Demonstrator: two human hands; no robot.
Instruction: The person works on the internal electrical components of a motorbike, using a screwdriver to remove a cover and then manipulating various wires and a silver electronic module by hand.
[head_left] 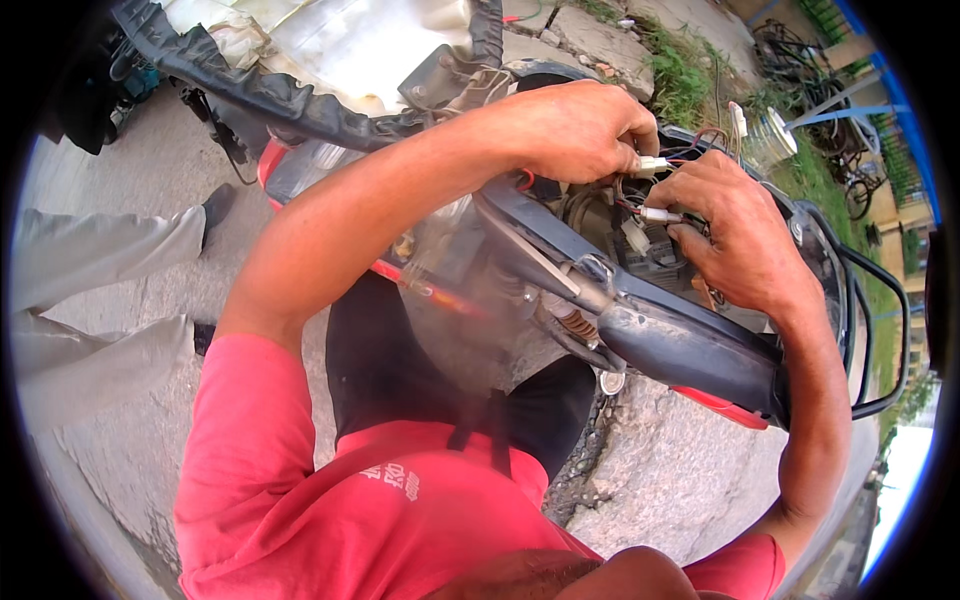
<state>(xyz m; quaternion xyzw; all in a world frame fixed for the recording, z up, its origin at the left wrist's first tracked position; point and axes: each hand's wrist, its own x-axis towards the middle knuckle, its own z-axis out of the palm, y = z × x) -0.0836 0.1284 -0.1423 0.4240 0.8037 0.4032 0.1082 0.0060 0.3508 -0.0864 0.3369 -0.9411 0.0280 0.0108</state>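
Note:
My left hand (585, 130) reaches over the opened middle of a motorcycle (690, 345), its fingers closed on a white wire connector (652, 166). Facing it, my right hand (740, 220) has thumb and fingers closed around a second white connector (660, 215). Thin red and dark wires run from these connectors. Just below them, another pale plug (635, 238) sits among the wiring inside the frame. The seat is off, so the inner wiring lies exposed between black side panels. My fingers partly cover both connectors.
Another person's legs in grey trousers (110, 245) stand at the left. A black grab rail (900, 330) curves out at the right. Beyond the motorcycle are a clear jar (772, 138), grass (680, 85) and tangled bicycles (835, 120). A coil spring (577, 325) shows below the frame.

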